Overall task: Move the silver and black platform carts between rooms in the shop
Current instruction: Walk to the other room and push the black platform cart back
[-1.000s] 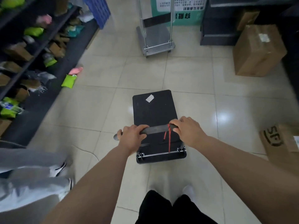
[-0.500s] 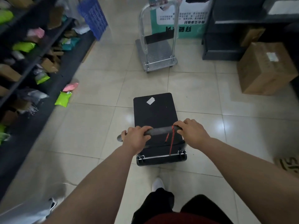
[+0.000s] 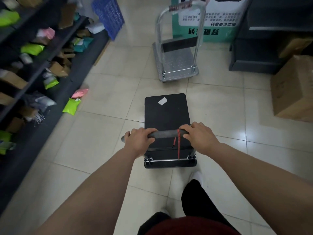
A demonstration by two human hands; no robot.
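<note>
Both hands are wrapped tight around the black cart's handle point(image 3: 166, 133), the left hand point(image 3: 138, 144) near one end, the right hand point(image 3: 199, 138) just past a dangling red cord point(image 3: 178, 146). The black cart point(image 3: 166, 116) stands on the tiled floor point(image 3: 105, 133). Ahead, apart from it, waits the silver cart point(image 3: 177, 63), beside shelves point(image 3: 42, 65) and a cardboard box point(image 3: 293, 92).

My arms are bare, no sleeves; I've got on a dark red top point(image 3: 191, 226), black trousers point(image 3: 194, 199), white shoes point(image 3: 197, 177).
</note>
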